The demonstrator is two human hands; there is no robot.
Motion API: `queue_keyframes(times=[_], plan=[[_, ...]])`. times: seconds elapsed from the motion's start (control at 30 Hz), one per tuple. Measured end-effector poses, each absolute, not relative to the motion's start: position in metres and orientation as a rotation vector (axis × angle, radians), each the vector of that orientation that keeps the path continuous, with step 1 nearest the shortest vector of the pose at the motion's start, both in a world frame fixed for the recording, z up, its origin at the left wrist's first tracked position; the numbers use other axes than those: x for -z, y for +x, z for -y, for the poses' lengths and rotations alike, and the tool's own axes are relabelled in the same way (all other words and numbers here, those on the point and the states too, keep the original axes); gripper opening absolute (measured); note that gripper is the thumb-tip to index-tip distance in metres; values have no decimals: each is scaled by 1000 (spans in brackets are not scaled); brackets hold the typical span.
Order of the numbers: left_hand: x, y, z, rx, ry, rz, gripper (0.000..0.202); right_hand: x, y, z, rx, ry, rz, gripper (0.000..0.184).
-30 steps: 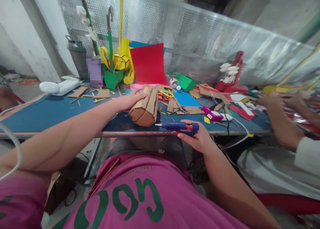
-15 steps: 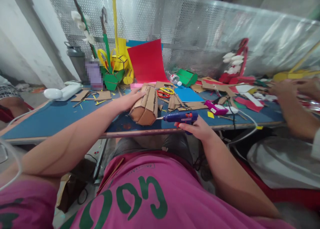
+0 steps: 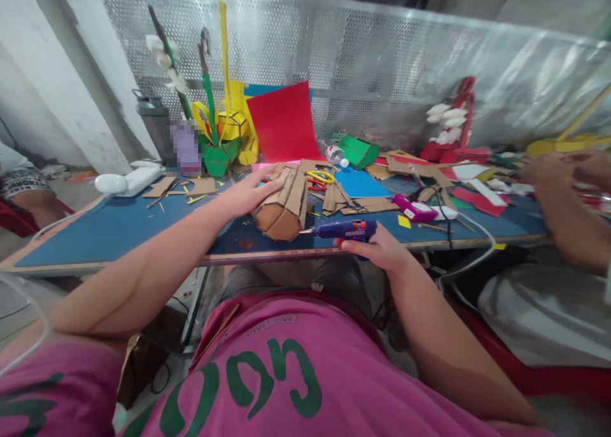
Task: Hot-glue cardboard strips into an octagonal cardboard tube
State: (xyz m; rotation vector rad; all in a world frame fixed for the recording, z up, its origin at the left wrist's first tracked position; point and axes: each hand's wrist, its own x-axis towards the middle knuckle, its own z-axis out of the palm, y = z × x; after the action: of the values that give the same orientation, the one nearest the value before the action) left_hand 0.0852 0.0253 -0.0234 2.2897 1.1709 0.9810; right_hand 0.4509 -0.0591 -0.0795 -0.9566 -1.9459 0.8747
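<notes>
My left hand lies on the left side of a faceted brown cardboard piece that rests on the blue table; its fingers press along the cardboard. My right hand grips a blue hot glue gun at the table's front edge. The gun's nozzle points left and nearly touches the cardboard piece's right side.
Scissors, cardboard scraps, a blue sheet, a red sheet and paper flower crafts crowd the back. A pink glue gun with a white cable lies to the right. Another person's hands work at the far right.
My right hand carried the glue gun up from the table edge and leftward, bringing its nozzle close to the cardboard. The left hand stayed on the cardboard.
</notes>
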Motion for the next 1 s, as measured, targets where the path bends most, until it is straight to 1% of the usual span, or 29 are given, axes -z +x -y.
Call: queue_keyframes(times=[0.13,0.2,0.27,0.33,0.4,0.6,0.8,1.0], plan=[[23,82,-17,-1030,2429,-1185,86,79,449,61,-862,-972,1937,55],[22,81,-13,-1133,2570,-1067,78,79,448,61,-857,-975,1931,55],[20,82,-11,-1190,2693,-826,63,79,448,61,-851,-977,1925,55],[17,84,-10,-1141,2719,-575,52,78,448,61,-849,-977,1922,54],[15,87,-10,-1072,2671,-432,48,76,449,60,-854,-976,1924,54],[18,91,-12,-1051,2594,-435,54,69,453,58,-869,-977,1934,53],[20,93,-14,-1040,2566,-427,60,62,453,60,-845,-988,1936,42],[22,93,-17,-1050,2578,-423,59,60,448,64,-792,-965,1926,40]])
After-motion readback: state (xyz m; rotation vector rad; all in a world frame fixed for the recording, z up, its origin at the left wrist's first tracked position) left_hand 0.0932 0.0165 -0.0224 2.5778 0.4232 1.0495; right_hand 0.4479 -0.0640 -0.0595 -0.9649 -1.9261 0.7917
